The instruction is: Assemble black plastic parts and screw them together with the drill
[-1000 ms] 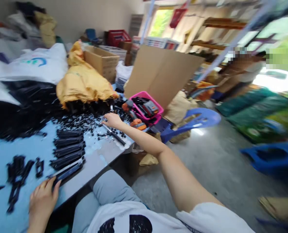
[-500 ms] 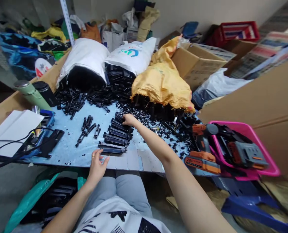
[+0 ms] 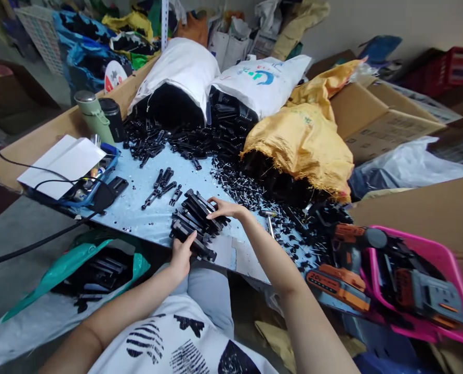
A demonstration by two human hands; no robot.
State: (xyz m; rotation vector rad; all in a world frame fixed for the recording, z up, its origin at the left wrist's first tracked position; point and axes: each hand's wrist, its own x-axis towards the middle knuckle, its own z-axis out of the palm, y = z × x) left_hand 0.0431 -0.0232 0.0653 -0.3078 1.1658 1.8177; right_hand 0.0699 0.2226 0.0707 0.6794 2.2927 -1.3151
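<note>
Several long black plastic parts [image 3: 192,215] lie bunched side by side near the table's front edge. My left hand [image 3: 182,254] is closed around the near end of the bunch, thumb on top. At the far side of the same bunch, my right hand [image 3: 224,209] grips other black parts between thumb and fingers. Some of its fingertips are hidden behind the parts. To the left of the bunch, a few small black jointed pieces [image 3: 159,187] lie on the blue table surface [image 3: 137,228].
Heaped black parts [image 3: 215,130] spill from two white sacks [image 3: 180,62] and a yellow sack [image 3: 301,145]. Loose screws [image 3: 235,182] lie right of centre. An orange cordless drill [image 3: 344,265] stands beside a pink basket [image 3: 461,291]. Below left hangs a green-rimmed bag [image 3: 52,275] of black parts.
My left hand has moved from the table edge onto the black parts and closed on them. The row is now pressed together and lifted askew. The view has swung left.
</note>
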